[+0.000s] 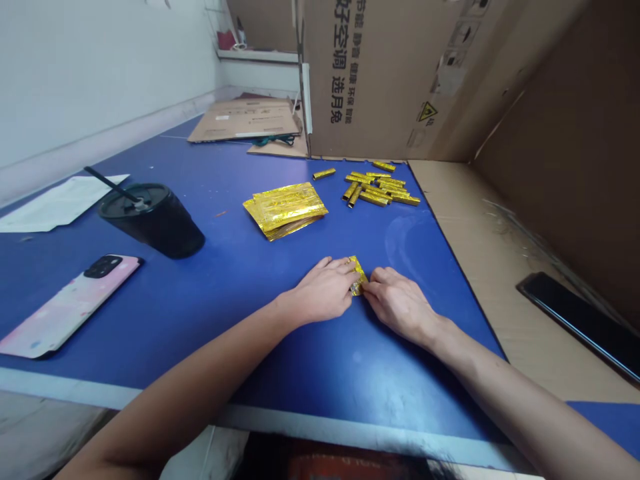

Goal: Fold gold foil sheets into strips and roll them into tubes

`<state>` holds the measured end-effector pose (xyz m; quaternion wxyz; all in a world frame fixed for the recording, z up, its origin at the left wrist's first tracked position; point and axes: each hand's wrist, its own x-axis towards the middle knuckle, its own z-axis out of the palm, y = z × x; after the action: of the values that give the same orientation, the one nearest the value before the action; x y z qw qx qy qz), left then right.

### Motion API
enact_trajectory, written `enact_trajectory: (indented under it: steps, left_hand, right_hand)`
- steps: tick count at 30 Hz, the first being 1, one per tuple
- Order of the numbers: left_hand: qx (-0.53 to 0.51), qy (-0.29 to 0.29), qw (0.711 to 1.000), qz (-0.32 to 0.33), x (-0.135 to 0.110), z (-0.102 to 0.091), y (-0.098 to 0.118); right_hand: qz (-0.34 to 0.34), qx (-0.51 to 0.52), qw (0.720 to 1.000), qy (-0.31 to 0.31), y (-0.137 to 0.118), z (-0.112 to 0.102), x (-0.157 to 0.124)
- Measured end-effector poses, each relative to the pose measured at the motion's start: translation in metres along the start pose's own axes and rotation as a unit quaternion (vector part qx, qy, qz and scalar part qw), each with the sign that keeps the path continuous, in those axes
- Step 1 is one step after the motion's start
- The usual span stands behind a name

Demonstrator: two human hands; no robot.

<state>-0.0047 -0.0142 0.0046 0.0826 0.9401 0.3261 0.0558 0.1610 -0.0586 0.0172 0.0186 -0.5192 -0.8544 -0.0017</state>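
Note:
A small piece of gold foil paper (pixel 357 271) lies on the blue table (pixel 225 293) between my two hands. My left hand (pixel 325 290) rests palm down with its fingertips pressed on the left side of the foil. My right hand (pixel 397 303) pinches the foil's right lower edge with curled fingers. Most of the foil is hidden under the fingers. Farther back sits a stack of flat gold foil sheets (pixel 285 209), and behind it to the right a heap of several rolled gold foil sticks (pixel 377 187).
A black lidded cup with a straw (pixel 153 220) and a pink-cased phone (pixel 67 307) lie at the left. White paper (pixel 60 202) is at the far left. Cardboard walls (pixel 390 73) stand behind and at the right, with a dark phone (pixel 583 323) on cardboard.

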Motion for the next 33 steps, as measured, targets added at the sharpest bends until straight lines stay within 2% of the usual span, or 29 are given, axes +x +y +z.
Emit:
enact_trajectory:
  steps: [4, 7, 11, 14, 17, 22, 33]
  left_hand:
    - [-0.056, -0.025, 0.998, 0.002, 0.001, -0.005, 0.002]
    - [-0.082, -0.026, 0.996, 0.002, 0.001, -0.006, 0.004]
    - [-0.067, -0.012, 0.998, 0.013, 0.001, -0.003, 0.003]
    - [-0.040, -0.005, 0.999, 0.037, 0.000, 0.000, 0.003]
    - [-0.019, 0.003, 0.998, 0.052, 0.000, 0.002, 0.005]
    - [0.000, 0.008, 0.999, 0.046, 0.001, 0.002, 0.008]
    - [0.021, 0.019, 0.999, 0.021, 0.002, 0.001, 0.012]
  right_hand:
    - [-0.027, 0.045, 0.999, 0.011, 0.000, 0.003, -0.007]
    - [-0.054, 0.128, 0.990, 0.029, 0.004, 0.005, -0.011]
    - [-0.004, 0.239, 0.962, 0.131, 0.013, 0.007, -0.011]
    - [0.002, 0.242, 0.953, 0.184, 0.020, 0.010, -0.009]
    - [-0.017, 0.205, 0.968, 0.146, 0.024, 0.016, -0.007]
    - [0.010, 0.124, 0.991, 0.051, 0.023, 0.018, -0.007]
    - [0.022, 0.005, 1.000, 0.021, 0.013, 0.007, -0.012]
